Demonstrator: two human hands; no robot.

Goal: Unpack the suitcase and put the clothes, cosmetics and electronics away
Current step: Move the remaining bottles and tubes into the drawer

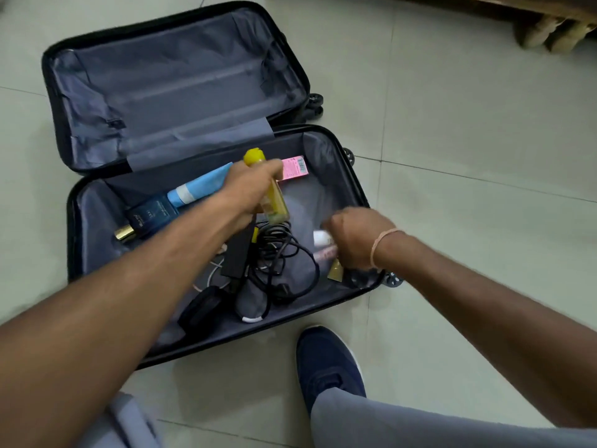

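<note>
Our left hand (248, 189) grips a clear yellow-capped bottle (269, 189) above the open black hard-shell suitcase (352, 163) on the floor; our right hand (355, 237) curls around a small white-capped tube (323, 242) inside.

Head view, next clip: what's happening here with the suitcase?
A person is emptying an open suitcase on the floor. The left hand holds a yellow bottle above it; the right hand grips a pink-and-white tube. A blue tube, dark perfume bottle and black cables are inside.
</note>
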